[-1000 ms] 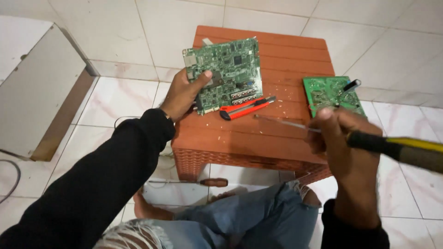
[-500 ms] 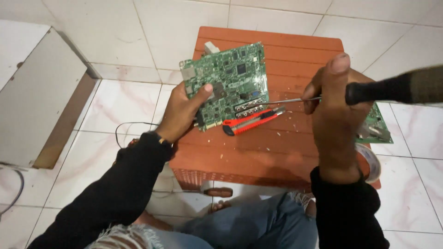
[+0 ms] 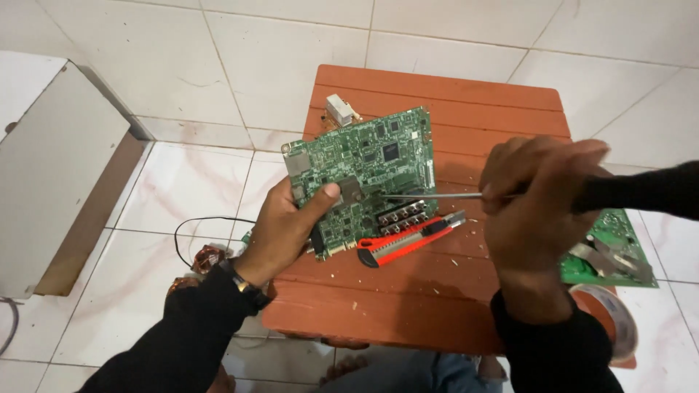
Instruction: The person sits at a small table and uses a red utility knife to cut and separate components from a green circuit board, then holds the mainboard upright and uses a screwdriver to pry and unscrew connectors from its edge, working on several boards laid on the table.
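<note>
View: a head-worn camera looks down at two bare hands in black sleeves, working over a small reddish-brown slatted desk (image 3: pixel 451 109) on a white tiled floor (image 3: pixel 182 65).
Left hand: the left hand (image 3: pixel 287 225) holds the lower left edge of a green circuit board (image 3: pixel 364 171), thumb pressed on top and fingers hidden beneath it. Its grip is closed on the board.
Circuit board: it lies on the left half of the desk, turned at a slant, with its left part reaching past the desk edge. Chips and a row of round connectors cover its face.
Right hand: the right hand (image 3: pixel 535 200) is wrapped around the dark handle of a screwdriver (image 3: pixel 437 195). Its grip is tight on the tool.
Screwdriver: the thin metal shaft runs leftward, nearly level, and its tip meets the board near the middle, just beside the left thumb.
Utility knife: a red and black utility knife (image 3: pixel 408 239) lies on the desk, just below the board's lower edge.
Second board: another green board (image 3: pixel 615 255) lies at the right edge of the desk, partly hidden by the right hand.
Tape roll: a tape roll (image 3: pixel 611 313) sits below that board.
Cabinet: a white cabinet (image 3: pixel 44 167) stands at the left.
</note>
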